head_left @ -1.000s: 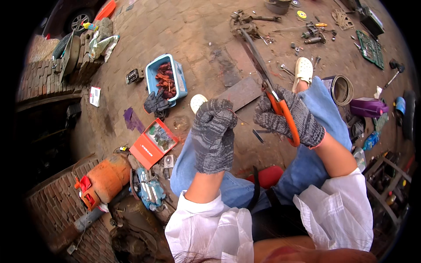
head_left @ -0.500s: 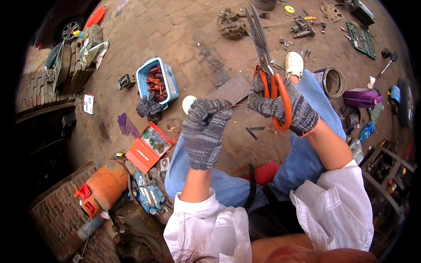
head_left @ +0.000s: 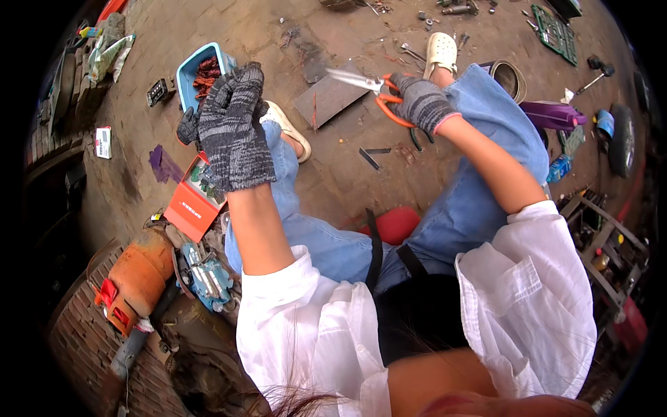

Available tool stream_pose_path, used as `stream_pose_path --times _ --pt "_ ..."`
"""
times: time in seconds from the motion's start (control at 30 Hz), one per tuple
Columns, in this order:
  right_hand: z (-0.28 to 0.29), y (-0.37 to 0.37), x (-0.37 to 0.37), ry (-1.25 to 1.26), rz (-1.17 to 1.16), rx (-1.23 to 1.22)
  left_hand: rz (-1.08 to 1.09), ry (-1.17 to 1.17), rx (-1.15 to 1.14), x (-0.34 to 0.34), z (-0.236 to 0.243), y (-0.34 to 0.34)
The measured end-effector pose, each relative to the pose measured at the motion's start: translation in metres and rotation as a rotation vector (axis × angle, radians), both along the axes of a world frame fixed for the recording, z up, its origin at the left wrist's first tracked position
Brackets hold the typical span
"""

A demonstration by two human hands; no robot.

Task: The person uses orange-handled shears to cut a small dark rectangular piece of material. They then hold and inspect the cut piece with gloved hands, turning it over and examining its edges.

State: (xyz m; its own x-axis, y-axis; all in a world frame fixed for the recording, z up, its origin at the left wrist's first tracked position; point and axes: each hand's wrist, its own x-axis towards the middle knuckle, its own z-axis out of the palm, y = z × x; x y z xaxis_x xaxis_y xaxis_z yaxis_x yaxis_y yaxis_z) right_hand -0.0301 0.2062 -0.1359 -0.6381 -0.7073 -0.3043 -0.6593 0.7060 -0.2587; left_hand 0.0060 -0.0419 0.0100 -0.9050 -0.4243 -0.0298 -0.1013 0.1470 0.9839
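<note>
My right hand (head_left: pixel 422 103), in a grey-black knit glove, grips orange-handled scissors (head_left: pixel 358 78). Their blades point left, above a flat grey plate (head_left: pixel 335 97) on the ground. My left hand (head_left: pixel 236 135), gloved alike, is raised beside a light blue bin (head_left: pixel 185 78) and covers part of it. Its fingers look curled together; whatever may be in them is hidden. Reddish-brown wire scraps (head_left: pixel 206 75) fill the bin. A thin red strand (head_left: pixel 315 110) lies across the plate's left end. A loose dark glove (head_left: pixel 187 126) rests against the bin.
An orange-red box (head_left: pixel 194 212) of small parts sits left of my leg, with an orange gas cylinder (head_left: pixel 142 271) beyond. Two dark strips (head_left: pixel 369 158) lie between my feet. At right are a round tin (head_left: pixel 508 80), a purple container (head_left: pixel 552 115) and a green tool case (head_left: pixel 556 35).
My left hand has moved left, from beside the scissors to the blue bin. The right hand has lowered the scissors, turning the blades from upward to leftward. The view has shifted.
</note>
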Motion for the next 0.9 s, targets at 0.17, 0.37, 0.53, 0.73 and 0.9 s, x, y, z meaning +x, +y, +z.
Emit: stream_pose_path --times 0.17,0.37,0.53,0.73,0.9 --pt "-0.091 -0.006 0.101 -0.534 -0.013 0.233 -0.171 0.157 -0.457 0.007 -0.015 -0.011" --pt "-0.276 0.011 0.200 -0.474 0.426 0.241 -0.178 0.072 -0.068 -0.011 -0.031 0.004" --pt "-0.191 -0.061 0.162 -0.528 -0.343 -0.042 -0.173 0.155 -0.487 0.018 -0.026 -0.023" --pt "-0.218 -0.054 0.158 -0.414 -0.930 0.116 0.013 -0.051 0.213 0.008 -0.009 -0.001" --pt "-0.248 -0.047 0.163 -0.382 -1.083 0.204 0.148 0.019 0.667 -0.001 -0.015 0.004"
